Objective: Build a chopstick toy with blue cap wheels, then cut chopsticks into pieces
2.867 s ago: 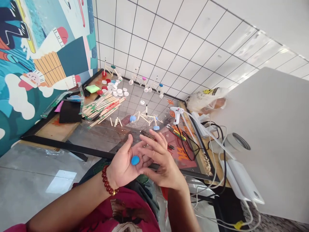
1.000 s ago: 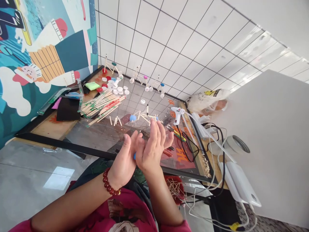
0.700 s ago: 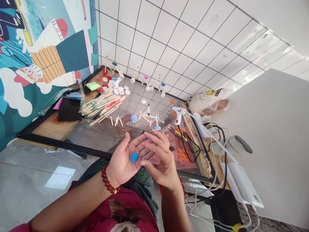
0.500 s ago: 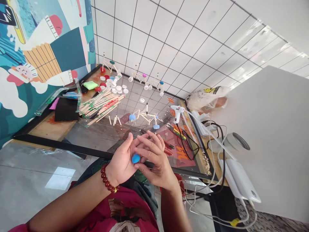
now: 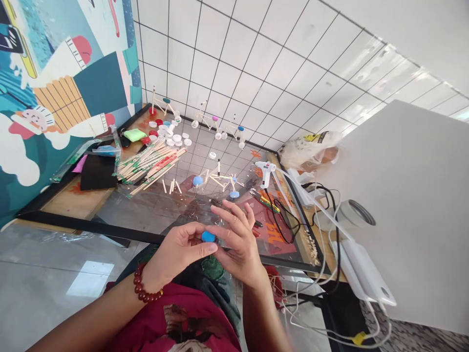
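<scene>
Left hand (image 5: 179, 254) pinches a blue disc (image 5: 208, 236) at six o'clock, right hand (image 5: 238, 244) open beside it; a slack pinch could drop it onto the clear sheet (image 5: 146, 210).

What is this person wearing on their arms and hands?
The left hand has no glove, and a bracelet of round dark red beads circles its wrist. The right hand is also gloveless, with no jewellery showing. Both forearms are bare, above a deep red printed top.

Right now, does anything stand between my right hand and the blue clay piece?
Nothing visible does. The blue clay piece sits at the fingertips of your left hand, and your right hand is right beside it, with no object between them.
</scene>
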Available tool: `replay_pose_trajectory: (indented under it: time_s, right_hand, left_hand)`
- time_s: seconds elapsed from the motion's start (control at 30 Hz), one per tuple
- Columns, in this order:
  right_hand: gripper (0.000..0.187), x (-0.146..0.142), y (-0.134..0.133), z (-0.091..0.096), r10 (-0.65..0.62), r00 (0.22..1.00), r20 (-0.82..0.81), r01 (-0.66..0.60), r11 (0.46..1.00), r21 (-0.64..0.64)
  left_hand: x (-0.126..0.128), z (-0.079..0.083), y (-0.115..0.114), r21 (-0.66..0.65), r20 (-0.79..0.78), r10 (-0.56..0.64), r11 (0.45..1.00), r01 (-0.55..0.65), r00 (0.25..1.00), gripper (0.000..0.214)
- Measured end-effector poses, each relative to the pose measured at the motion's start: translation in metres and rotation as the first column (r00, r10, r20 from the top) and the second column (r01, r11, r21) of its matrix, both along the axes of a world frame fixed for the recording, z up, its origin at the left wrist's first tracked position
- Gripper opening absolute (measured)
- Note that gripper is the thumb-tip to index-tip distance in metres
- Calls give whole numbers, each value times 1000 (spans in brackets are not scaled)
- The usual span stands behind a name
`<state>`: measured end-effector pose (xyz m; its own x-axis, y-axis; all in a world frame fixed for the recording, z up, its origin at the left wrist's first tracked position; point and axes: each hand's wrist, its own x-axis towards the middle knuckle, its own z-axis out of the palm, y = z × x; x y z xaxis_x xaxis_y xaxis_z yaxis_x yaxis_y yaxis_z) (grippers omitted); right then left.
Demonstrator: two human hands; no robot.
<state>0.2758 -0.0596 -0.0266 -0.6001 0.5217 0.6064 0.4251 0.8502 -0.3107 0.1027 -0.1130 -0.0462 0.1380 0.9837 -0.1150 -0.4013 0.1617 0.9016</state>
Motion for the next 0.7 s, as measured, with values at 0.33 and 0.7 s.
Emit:
replay_pose_trajectory:
  time_s: [0.33,0.7]
  right_hand:
    - [20,-1,-2,2,51,999,0,-51,999,-8]
    - [44,4,0,5,141,989,-38,-146,957,-249]
  left_hand:
    - [-1,-3,-2,128,-162,60,991,-39,985,13]
    - [-2,-5,0,87,-167,132,989,-119,977,18]
